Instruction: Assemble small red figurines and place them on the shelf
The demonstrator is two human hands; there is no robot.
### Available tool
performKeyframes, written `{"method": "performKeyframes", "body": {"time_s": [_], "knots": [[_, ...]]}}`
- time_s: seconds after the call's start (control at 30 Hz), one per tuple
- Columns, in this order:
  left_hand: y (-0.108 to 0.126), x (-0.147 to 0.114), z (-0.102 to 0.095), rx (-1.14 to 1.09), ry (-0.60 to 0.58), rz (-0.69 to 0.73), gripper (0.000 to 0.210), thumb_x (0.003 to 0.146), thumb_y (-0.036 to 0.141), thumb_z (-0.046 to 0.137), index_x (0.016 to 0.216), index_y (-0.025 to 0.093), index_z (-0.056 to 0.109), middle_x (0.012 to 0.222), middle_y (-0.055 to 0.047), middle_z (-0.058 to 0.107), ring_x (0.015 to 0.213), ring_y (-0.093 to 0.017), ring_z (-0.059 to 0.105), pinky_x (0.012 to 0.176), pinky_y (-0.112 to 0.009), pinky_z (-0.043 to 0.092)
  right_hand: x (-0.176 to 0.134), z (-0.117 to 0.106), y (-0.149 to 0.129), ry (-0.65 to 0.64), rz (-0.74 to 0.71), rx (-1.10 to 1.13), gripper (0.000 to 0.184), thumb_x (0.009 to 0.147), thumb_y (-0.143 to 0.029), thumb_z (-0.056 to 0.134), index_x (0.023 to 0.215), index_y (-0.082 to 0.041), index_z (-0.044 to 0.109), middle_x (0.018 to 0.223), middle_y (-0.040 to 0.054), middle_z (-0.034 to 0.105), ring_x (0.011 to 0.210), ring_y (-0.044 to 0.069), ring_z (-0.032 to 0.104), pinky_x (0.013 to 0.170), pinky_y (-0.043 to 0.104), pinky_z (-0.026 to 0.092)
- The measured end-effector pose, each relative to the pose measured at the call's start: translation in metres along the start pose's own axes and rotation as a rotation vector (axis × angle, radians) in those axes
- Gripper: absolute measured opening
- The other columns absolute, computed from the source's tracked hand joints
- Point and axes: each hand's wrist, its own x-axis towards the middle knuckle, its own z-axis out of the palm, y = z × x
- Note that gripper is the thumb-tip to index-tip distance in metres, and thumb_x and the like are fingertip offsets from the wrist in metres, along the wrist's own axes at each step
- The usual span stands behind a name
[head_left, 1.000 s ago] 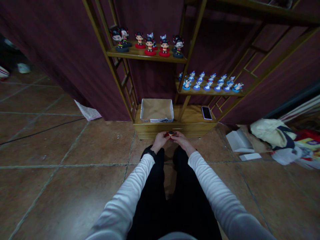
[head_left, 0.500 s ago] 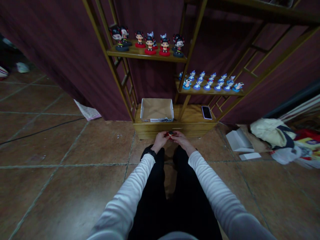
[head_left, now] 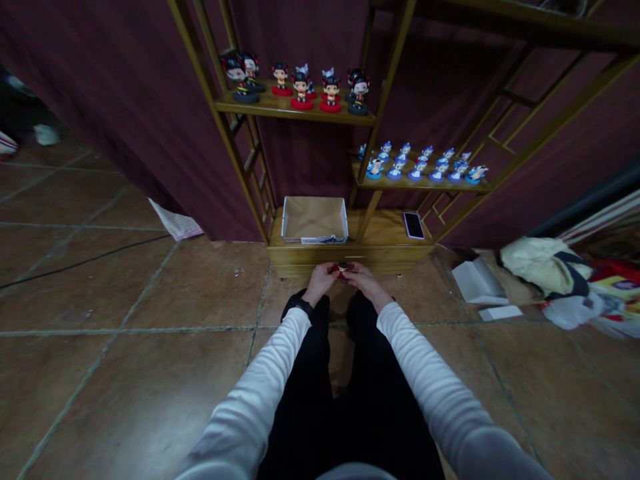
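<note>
A small black-haired figurine [head_left: 343, 268] with a red base is held between both hands, in front of the low wooden cabinet [head_left: 300, 256]. My left hand [head_left: 320, 281] is closed on its left side, with a dark watch on the wrist. From the other side my right hand [head_left: 365, 280] grips it with pinched fingers. Much of the figurine is hidden by the fingers. An open cardboard box [head_left: 314, 217] sits on the cabinet just beyond my hands.
Red-based and dark-based figurines [head_left: 301, 92] stand on the upper left shelf [head_left: 280, 110]. Blue and white figurines [head_left: 417, 169] line the lower right shelf. A phone [head_left: 413, 225] lies on the cabinet. White boxes [head_left: 480, 280] and bags [head_left: 575, 307] lie on the floor at right.
The figurine has turned or tilted slightly between my fingers. Both hands stay in nearly the same place, and the shelves look the same.
</note>
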Motion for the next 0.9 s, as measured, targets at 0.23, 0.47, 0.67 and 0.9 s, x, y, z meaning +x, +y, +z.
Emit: {"method": "performKeyframes", "body": {"time_s": [0.23, 0.47, 0.67, 0.9], "knots": [[-0.007, 0.002, 0.001, -0.049, 0.046, -0.013, 0.022, 0.070, 0.010, 0.062, 0.091, 0.013, 0.070, 0.089, -0.007, 0.072, 0.078, -0.016, 0.065, 0.078, -0.029, 0.050, -0.001, 0.002, -0.003, 0.000, 0.028, 0.019, 0.035, 0.056, -0.025, 0.077, 0.085, -0.022, 0.059, 0.080, -0.0015, 0.067, 0.078, 0.015, 0.064, 0.082, 0.036, 0.049], [-0.006, 0.001, 0.002, -0.072, 0.037, -0.074, 0.023, 0.069, 0.011, 0.064, 0.092, 0.011, 0.068, 0.084, -0.007, 0.071, 0.072, -0.014, 0.064, 0.072, -0.028, 0.052, 0.000, 0.001, 0.000, 0.016, 0.033, 0.032, 0.032, 0.054, -0.022, 0.077, 0.082, -0.022, 0.060, 0.077, -0.0019, 0.067, 0.074, 0.015, 0.064, 0.081, 0.036, 0.051], [-0.005, 0.001, 0.003, -0.008, 0.084, -0.025, 0.023, 0.070, 0.009, 0.062, 0.092, 0.013, 0.067, 0.088, -0.007, 0.071, 0.080, -0.015, 0.065, 0.079, -0.029, 0.050, -0.001, 0.004, -0.003, 0.012, 0.016, 0.053, 0.031, 0.055, -0.023, 0.078, 0.081, -0.021, 0.061, 0.080, -0.0015, 0.068, 0.078, 0.015, 0.064, 0.083, 0.036, 0.050], [0.003, -0.003, 0.002, -0.021, 0.020, 0.032, 0.025, 0.071, 0.011, 0.061, 0.095, 0.011, 0.066, 0.087, -0.007, 0.070, 0.077, -0.015, 0.064, 0.075, -0.028, 0.050, -0.004, 0.001, -0.007, 0.032, 0.027, 0.108, 0.024, 0.059, -0.023, 0.074, 0.081, -0.021, 0.063, 0.084, 0.0004, 0.069, 0.081, 0.015, 0.064, 0.084, 0.032, 0.049]]}}
